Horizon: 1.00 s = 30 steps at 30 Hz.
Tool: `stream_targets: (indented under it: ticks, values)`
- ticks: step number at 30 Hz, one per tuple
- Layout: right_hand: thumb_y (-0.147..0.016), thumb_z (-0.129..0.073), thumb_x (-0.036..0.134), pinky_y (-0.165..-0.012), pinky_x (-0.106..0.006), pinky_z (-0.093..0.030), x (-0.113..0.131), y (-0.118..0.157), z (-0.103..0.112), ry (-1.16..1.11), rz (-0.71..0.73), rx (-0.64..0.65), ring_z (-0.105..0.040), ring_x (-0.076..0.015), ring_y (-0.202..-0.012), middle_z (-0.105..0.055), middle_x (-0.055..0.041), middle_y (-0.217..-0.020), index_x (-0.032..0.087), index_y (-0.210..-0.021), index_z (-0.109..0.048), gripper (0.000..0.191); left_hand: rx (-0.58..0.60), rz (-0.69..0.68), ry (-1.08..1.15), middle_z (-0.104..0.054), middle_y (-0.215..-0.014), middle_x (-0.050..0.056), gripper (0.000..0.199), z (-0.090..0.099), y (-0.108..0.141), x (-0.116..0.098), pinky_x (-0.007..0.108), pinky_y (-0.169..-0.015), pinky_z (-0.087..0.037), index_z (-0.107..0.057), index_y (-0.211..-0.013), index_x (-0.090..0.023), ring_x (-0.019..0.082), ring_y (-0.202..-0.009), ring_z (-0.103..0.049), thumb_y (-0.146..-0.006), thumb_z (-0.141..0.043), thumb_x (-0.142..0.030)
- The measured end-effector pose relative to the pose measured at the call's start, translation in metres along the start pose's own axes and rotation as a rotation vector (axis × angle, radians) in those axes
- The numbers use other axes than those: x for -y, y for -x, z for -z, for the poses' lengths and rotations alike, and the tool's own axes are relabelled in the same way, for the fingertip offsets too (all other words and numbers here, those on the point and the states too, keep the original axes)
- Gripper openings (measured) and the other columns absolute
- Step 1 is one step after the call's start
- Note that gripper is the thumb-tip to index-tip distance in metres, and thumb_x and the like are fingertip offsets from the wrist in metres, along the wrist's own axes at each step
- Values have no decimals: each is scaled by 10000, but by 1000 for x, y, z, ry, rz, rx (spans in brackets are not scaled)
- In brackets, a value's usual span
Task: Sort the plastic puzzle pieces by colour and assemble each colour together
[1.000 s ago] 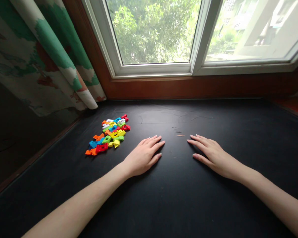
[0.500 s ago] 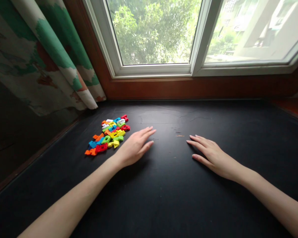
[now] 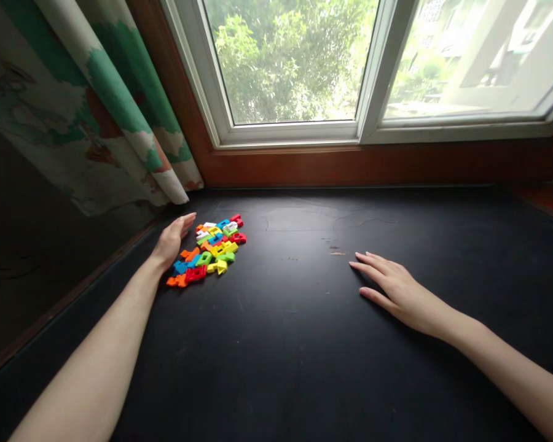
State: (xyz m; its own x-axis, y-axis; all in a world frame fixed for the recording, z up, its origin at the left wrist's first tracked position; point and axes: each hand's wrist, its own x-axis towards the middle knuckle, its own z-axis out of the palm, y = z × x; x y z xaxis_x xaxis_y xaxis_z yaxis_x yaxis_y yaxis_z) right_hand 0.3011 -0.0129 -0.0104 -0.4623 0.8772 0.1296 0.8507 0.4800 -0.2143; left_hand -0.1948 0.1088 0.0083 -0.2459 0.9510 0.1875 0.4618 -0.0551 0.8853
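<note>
A loose pile of small colourful plastic pieces (image 3: pixel 211 252) lies on the black sill surface (image 3: pixel 295 331), in red, orange, yellow, green, blue and white, each with a rectangular cutout. My left hand (image 3: pixel 171 240) rests just to the left of the pile, fingers apart and holding nothing. Its fingertips reach near the pile's upper left corner, with a small gap. Well to the right, my right hand (image 3: pixel 394 288) lies flat and open on the black surface, touching nothing else. Its fingers point left toward the pile.
A green, white and rust patterned curtain (image 3: pixel 115 104) hangs at the left, its hem close to the pile. A brown wooden window frame (image 3: pixel 350 166) with white-framed panes (image 3: pixel 290 61) borders the far side. The surface's left edge (image 3: pixel 74 294) drops away beyond my left forearm.
My left hand has moved left across the front of the pile to its far left side. My right hand stays in place, and the pile looks unchanged.
</note>
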Motion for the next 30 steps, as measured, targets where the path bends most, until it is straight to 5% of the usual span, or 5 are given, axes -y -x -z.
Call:
stream_targets:
  ticks: [9,18,30]
  values:
    - [-995,-419,466,-1132,-533,-368,1,-1,1,8,-8,20,-359,-322,-1442,-434,-135,-1543,210,-1445,-488,522,-34,14,58,-590,-1381,183,491,-13,-16,9,433,-1150,-387,-569,-1299,-74,274,-1338,-519,-969,-338,-353]
    - [-994,-419,468,-1125,-541,-376,0,-1,0,6,1,-3,-370,-322,-1437,-441,-123,-1540,236,-1443,-487,510,67,-32,49,-689,-1228,196,660,-17,-26,16,440,-1079,-451,-626,-1220,-33,311,-1196,-627,-895,-414,-566]
    - [-1002,-405,487,-1136,-539,-361,0,0,2,22,-6,34,-345,-325,-1449,-412,-133,-1556,200,-1460,-471,544,258,-119,128,-754,-1066,182,688,-85,8,-27,467,-931,-535,-707,-1091,-76,342,-1055,-693,-877,-426,-667]
